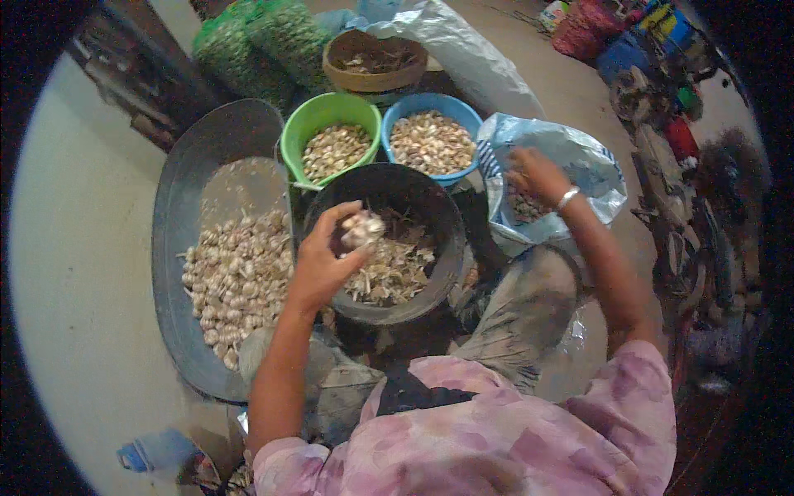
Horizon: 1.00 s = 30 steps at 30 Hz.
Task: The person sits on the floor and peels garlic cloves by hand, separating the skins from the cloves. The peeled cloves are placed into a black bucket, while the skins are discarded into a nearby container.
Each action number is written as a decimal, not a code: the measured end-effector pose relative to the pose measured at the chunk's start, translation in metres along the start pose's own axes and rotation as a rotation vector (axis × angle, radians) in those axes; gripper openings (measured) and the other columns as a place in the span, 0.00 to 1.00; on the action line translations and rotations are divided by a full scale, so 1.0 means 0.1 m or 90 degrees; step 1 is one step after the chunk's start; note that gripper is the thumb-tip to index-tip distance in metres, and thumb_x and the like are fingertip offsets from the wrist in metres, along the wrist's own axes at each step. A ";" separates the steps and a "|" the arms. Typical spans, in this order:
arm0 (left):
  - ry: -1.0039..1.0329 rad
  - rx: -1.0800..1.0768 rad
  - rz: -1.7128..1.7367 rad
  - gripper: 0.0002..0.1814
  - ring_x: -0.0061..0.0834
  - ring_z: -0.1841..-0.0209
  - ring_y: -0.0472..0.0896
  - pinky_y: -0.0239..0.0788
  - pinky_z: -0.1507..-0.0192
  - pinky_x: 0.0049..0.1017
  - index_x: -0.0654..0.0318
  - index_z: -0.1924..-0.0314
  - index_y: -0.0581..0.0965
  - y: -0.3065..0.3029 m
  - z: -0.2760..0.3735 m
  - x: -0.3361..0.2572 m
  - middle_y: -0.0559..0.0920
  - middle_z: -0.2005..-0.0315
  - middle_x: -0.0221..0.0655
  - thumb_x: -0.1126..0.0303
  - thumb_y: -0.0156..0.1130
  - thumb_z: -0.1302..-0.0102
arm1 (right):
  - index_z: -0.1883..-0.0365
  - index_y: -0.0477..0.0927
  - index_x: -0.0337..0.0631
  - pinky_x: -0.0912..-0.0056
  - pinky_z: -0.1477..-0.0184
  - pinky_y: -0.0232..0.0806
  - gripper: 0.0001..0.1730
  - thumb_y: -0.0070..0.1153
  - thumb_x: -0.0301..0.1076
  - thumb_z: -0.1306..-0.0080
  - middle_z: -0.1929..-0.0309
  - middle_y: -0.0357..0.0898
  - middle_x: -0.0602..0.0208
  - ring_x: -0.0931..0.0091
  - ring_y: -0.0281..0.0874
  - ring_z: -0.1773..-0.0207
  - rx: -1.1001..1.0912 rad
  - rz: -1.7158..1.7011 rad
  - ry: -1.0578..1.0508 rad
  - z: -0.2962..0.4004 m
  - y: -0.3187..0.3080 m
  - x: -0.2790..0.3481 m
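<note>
My left hand (332, 257) is closed around a partly broken garlic bulb (363, 229), blurred, above a dark round tub (461, 248) with dry garlic skins and stalks in it. My right hand (538, 175), with a bracelet at the wrist, is over the mouth of a white and blue woven plastic sack (595, 161). Small purplish cloves (524, 208) show inside the sack; whether the fingers hold anything is unclear. Behind the tub stand a green bucket (298, 118) and a blue bucket (474, 118), both holding loose garlic cloves.
At the left, a long grey basin (164, 273) holds many whole garlic bulbs (239, 279). Green mesh sacks (267, 49), a round basket (372, 80) and silvery plastic sheeting (459, 43) lie beyond the buckets. Mixed clutter (676, 204) lines the right side.
</note>
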State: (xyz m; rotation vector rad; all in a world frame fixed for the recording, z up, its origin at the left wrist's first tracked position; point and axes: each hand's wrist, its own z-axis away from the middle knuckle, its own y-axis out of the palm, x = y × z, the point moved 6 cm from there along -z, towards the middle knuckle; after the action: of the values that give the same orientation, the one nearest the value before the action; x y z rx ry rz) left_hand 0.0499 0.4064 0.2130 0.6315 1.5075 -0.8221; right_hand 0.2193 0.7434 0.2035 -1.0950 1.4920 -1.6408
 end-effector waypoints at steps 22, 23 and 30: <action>0.099 -0.133 -0.198 0.18 0.26 0.64 0.79 0.73 0.61 0.25 0.64 0.57 0.77 0.01 0.01 -0.08 0.77 0.61 0.35 0.76 0.67 0.51 | 0.55 0.69 0.37 0.56 0.59 0.67 0.16 0.52 0.41 0.31 0.62 0.67 0.52 0.55 0.71 0.62 -0.163 -0.602 -0.245 0.12 0.29 2.40; 0.101 -0.146 -0.213 0.17 0.27 0.67 0.79 0.73 0.63 0.25 0.64 0.58 0.77 0.01 0.01 -0.07 0.77 0.64 0.35 0.75 0.68 0.51 | 0.55 0.69 0.36 0.55 0.58 0.67 0.15 0.50 0.40 0.30 0.62 0.67 0.51 0.54 0.72 0.62 -0.156 -0.613 -0.235 0.11 0.35 2.39; 0.040 -0.129 -0.298 0.18 0.30 0.68 0.80 0.73 0.65 0.27 0.64 0.61 0.77 0.09 -0.04 0.01 0.78 0.68 0.37 0.70 0.71 0.53 | 0.55 0.70 0.34 0.52 0.54 0.67 0.12 0.41 0.35 0.28 0.59 0.70 0.47 0.50 0.73 0.58 -0.142 -0.640 -0.199 0.04 0.68 2.34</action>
State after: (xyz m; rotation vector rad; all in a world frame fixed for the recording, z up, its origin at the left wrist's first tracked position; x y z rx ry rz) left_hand 0.0542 0.4150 0.2113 0.1530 1.8013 -0.9888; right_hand 0.1170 0.5249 0.1715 -2.3553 0.9508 -1.7734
